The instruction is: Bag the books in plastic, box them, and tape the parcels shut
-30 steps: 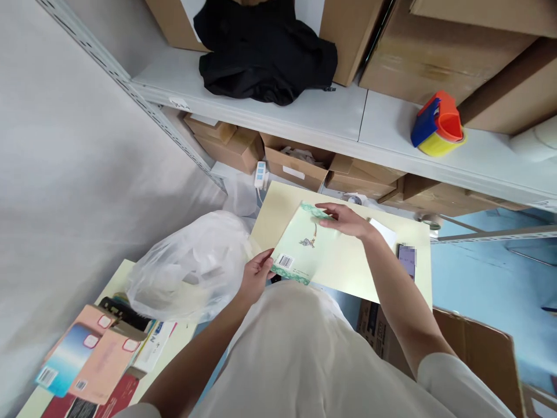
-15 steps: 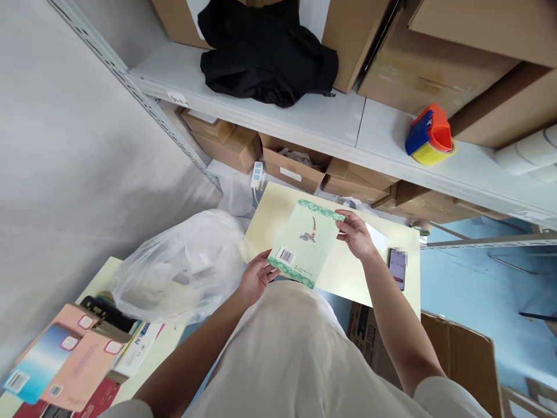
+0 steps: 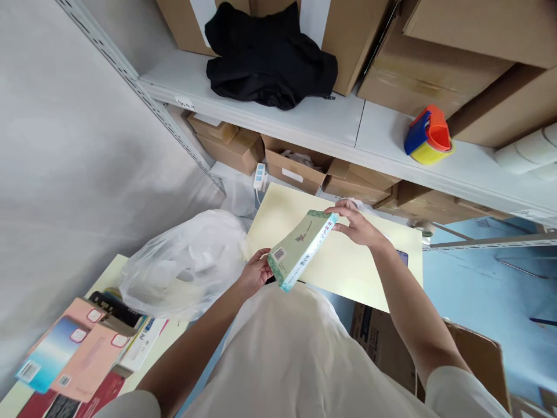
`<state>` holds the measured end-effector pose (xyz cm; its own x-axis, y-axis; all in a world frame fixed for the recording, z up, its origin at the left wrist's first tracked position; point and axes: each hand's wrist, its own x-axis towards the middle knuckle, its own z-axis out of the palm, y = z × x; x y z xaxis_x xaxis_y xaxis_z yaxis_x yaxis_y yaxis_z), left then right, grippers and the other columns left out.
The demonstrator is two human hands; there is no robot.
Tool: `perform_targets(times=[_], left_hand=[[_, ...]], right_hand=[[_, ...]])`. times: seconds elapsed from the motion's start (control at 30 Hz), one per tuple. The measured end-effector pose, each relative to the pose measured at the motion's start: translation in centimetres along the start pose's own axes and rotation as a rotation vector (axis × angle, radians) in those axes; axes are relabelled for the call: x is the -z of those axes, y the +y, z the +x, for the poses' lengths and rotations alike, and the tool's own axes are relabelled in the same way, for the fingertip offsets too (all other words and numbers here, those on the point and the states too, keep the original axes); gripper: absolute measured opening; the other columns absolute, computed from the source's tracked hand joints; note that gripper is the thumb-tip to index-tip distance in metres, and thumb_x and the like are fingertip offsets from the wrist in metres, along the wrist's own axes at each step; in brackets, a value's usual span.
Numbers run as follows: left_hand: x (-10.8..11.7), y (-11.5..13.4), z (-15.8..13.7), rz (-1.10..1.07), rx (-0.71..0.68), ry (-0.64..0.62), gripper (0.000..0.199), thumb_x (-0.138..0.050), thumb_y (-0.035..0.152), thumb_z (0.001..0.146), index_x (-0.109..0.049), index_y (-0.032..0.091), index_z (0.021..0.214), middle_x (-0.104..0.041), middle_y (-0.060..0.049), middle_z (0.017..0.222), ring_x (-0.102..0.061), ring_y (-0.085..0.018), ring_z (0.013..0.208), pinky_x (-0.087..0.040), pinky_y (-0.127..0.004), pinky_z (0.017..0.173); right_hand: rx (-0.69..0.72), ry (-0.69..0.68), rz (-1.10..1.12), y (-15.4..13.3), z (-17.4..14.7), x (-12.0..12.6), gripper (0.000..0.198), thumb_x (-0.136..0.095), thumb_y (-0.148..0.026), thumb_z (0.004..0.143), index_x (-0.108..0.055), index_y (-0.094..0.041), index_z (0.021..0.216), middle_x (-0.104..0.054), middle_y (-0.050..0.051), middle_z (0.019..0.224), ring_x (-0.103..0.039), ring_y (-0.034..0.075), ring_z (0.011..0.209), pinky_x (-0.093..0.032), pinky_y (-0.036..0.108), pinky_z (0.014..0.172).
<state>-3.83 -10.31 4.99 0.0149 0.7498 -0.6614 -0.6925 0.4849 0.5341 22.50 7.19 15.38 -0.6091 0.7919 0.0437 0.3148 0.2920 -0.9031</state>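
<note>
A pale green book (image 3: 298, 244) with darker green patterned bands and a barcode is held above the cream table (image 3: 357, 267), close to my body. It is tilted, so its white and light blue spine with printed characters faces right. My left hand (image 3: 256, 271) grips the lower left corner, with the thumb and fingers around the edge. At the upper right corner, my right hand (image 3: 354, 225) pinches the spine end between thumb and fingers. Behind my right forearm, a phone (image 3: 402, 256) lies mostly hidden on the table.
A clear plastic bag (image 3: 187, 261) bulges left of the table. Several books and notebooks (image 3: 82, 354) are stacked at the lower left. A shelf (image 3: 313, 122) with black cloth (image 3: 274, 58), cardboard boxes and a tape dispenser (image 3: 429, 136) runs across the back. An open cardboard box (image 3: 476, 354) stands at lower right.
The book has turned from back cover facing up to tilted, bringing its spine into view. My right hand has moved slightly left, and my forearm now covers most of the phone.
</note>
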Motion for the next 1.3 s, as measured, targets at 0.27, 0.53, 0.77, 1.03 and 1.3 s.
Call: perform_targets(times=[0.27,0.53,0.77,1.03,1.3], left_hand=[[0.0,2.4,0.3,0.231,-0.253,-0.235,0.084,-0.055,0.084,0.062,-0.062,0.026,0.121,-0.056,-0.011,0.136,-0.048,-0.032,0.128,-0.036,-0.044,0.104],[-2.9,3.2,0.2,0.859,-0.548,-0.112,0.041,-0.070,0.041,0.076,-0.070,0.020,0.111,-0.070,-0.008,0.104,-0.063,-0.024,0.091,-0.047,-0.033,0.086],[-2.1,2.7,0.2,0.590,-0.484,-0.111,0.048,-0.067,0.049,0.078,-0.068,0.017,0.113,-0.071,-0.008,0.106,-0.064,-0.025,0.097,-0.050,-0.034,0.085],[-2.2,2.2,0.7,0.426,-0.434,-0.056,0.058,-0.065,0.052,0.079,-0.061,0.017,0.125,-0.070,-0.009,0.111,-0.064,-0.025,0.102,-0.051,-0.037,0.090],[0.7,1.8,2.6,0.732,-0.380,-0.019,0.061,-0.059,0.047,0.084,-0.047,0.021,0.138,-0.066,-0.007,0.107,-0.062,-0.020,0.096,-0.051,-0.036,0.088]], right_hand=[[-0.080,-0.014,0.204,-0.7,2.3,-1.8,0.039,-0.065,-0.056,0.077,-0.064,-0.022,0.095,-0.065,0.003,0.086,-0.060,0.018,0.078,-0.050,0.032,0.073],[-0.107,-0.038,0.186,-1.3,3.0,-4.3,0.031,-0.066,-0.045,0.077,-0.069,-0.020,0.094,-0.070,0.003,0.088,-0.064,0.019,0.080,-0.051,0.034,0.074],[-0.211,-0.029,0.186,-2.3,0.6,-1.3,0.043,-0.077,-0.039,0.069,-0.070,-0.025,0.109,-0.072,0.006,0.105,-0.066,0.025,0.094,-0.051,0.043,0.088],[-0.381,0.239,0.626,0.7,-4.3,-8.7,0.069,-0.075,-0.036,0.068,-0.053,-0.028,0.133,-0.063,0.006,0.118,-0.065,0.019,0.090,-0.053,0.042,0.087],[-0.559,0.282,0.735,2.9,-5.4,-14.6,0.076,-0.067,-0.031,0.070,-0.044,-0.030,0.142,-0.057,0.005,0.113,-0.063,0.018,0.084,-0.054,0.044,0.083]])
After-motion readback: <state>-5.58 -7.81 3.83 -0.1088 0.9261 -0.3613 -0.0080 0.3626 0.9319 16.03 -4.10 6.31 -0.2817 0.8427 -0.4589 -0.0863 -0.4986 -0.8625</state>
